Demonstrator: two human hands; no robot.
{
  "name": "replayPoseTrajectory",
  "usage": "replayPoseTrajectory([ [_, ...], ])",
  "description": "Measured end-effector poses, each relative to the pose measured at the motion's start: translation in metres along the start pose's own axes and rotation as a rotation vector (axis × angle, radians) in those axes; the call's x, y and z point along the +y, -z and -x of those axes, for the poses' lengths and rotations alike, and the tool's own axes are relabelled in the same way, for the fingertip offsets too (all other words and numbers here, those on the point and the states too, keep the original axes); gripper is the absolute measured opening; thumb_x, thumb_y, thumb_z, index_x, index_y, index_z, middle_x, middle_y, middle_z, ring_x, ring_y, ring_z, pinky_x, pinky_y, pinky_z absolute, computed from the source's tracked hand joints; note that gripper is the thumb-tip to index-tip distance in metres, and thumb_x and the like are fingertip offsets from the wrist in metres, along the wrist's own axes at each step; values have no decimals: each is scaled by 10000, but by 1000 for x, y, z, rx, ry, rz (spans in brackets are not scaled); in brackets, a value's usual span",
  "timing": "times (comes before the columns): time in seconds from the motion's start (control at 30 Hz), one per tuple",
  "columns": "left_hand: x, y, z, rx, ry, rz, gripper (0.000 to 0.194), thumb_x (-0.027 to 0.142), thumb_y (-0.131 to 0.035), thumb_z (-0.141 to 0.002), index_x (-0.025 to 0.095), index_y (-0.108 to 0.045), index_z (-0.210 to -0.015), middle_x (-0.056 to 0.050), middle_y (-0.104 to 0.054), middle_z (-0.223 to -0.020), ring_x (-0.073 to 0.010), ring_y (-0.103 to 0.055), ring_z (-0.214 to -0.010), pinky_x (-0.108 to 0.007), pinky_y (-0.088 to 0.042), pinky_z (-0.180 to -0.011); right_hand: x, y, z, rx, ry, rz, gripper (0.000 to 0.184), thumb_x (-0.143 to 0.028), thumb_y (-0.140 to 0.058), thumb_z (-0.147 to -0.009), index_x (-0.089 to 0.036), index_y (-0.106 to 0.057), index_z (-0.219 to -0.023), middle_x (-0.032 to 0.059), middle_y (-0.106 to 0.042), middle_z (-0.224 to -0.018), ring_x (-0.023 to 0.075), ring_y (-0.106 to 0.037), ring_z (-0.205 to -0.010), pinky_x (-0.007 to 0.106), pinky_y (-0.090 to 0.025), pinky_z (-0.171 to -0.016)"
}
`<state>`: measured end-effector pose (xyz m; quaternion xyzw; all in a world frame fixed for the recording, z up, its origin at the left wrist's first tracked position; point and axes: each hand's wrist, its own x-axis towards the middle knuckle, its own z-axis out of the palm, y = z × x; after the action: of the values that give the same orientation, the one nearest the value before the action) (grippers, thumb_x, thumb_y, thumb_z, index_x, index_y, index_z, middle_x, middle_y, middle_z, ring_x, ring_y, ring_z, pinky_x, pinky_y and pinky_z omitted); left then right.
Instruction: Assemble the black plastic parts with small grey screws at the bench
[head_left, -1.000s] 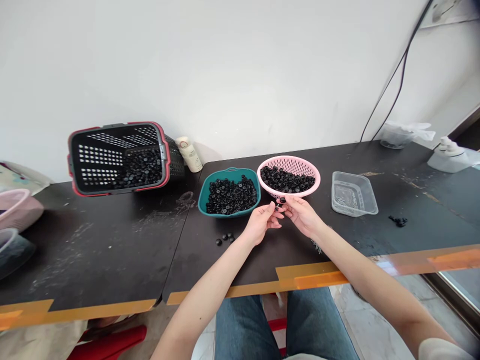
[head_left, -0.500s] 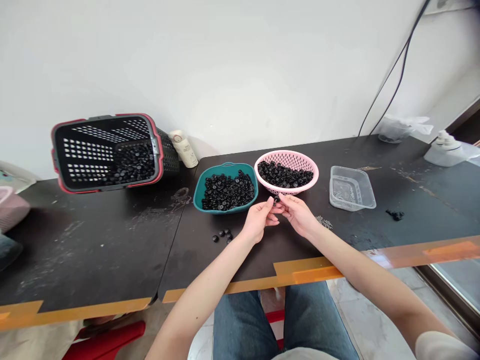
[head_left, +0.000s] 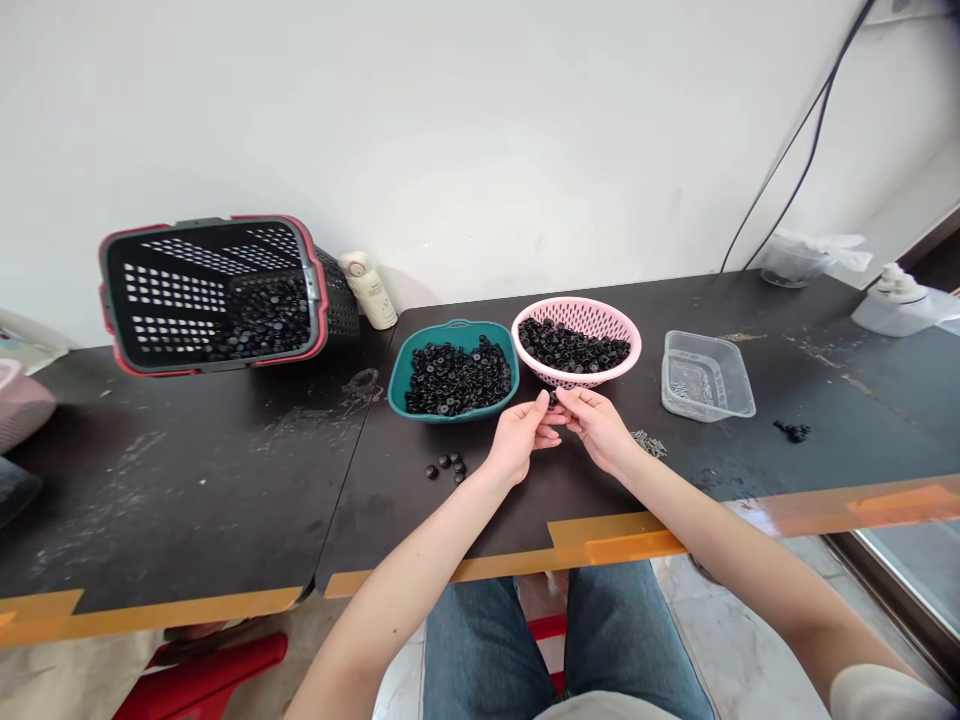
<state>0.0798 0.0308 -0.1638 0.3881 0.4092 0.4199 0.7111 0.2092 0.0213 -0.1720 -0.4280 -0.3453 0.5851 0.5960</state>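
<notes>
My left hand and my right hand meet fingertip to fingertip over the black table, just in front of the pink colander. Both pinch a small black part between them. The pink colander holds many small black round parts. Left of it, a teal bowl is also full of black round parts. Several loose black parts lie on the table left of my left hand.
A black and red basket lies on its side at the back left with black parts inside. A clear plastic tray stands right of the colander, small metal pieces beside my right wrist. A white bottle leans against the wall.
The hands stay together at the colander's front with the small black part; only the view has shifted slightly.
</notes>
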Motion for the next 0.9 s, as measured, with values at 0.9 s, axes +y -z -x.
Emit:
replayPoseTrajectory([
  [0.9,4,0,7,-10,-257,-148,519,620,-539,-801,114,-633,-733,-16,-587,-605,-80,-547,-495,-204,-519,-512,-6,5,2,-117,310,293,275,-343,-792,-677,-255,-710,-924,2,-647,-745,155,-556,-668,302,-444,-630],
])
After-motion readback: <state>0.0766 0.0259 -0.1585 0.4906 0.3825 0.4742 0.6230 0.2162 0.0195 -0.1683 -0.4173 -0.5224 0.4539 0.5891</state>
